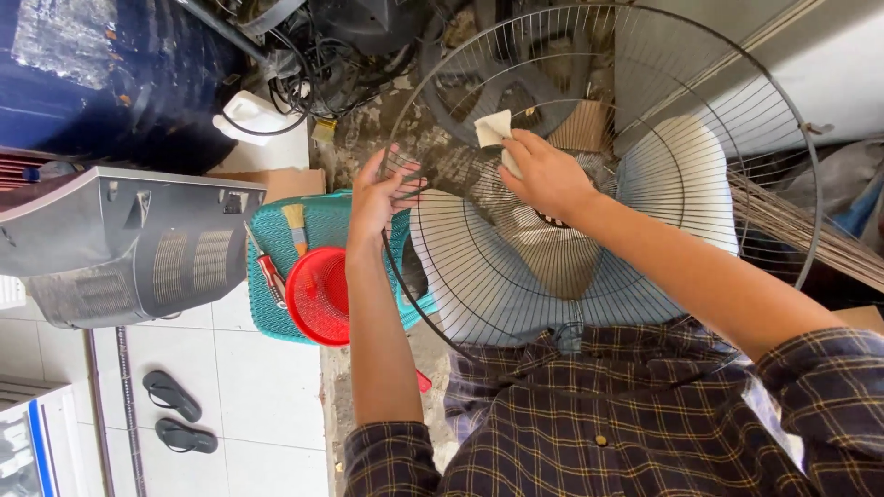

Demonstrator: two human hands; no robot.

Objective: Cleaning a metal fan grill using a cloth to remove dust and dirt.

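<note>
A large round wire fan guard point(700, 83) rests tilted across my lap. My left hand point(379, 198) grips its rim and wires at the left side. My right hand point(543, 173) reaches inside the guard and presses a small white cloth point(493, 129) against the wires near the top. White fan blades point(686, 175) lie beneath the guard.
A teal plastic stool point(276, 313) at the left carries a red bowl point(318, 294), a paintbrush point(296, 225) and a red-handled screwdriver point(269, 271). An old grey television casing point(129, 239) lies further left. Black sandals point(175, 410) sit on the white tiles. Tangled cables point(322, 55) lie beyond.
</note>
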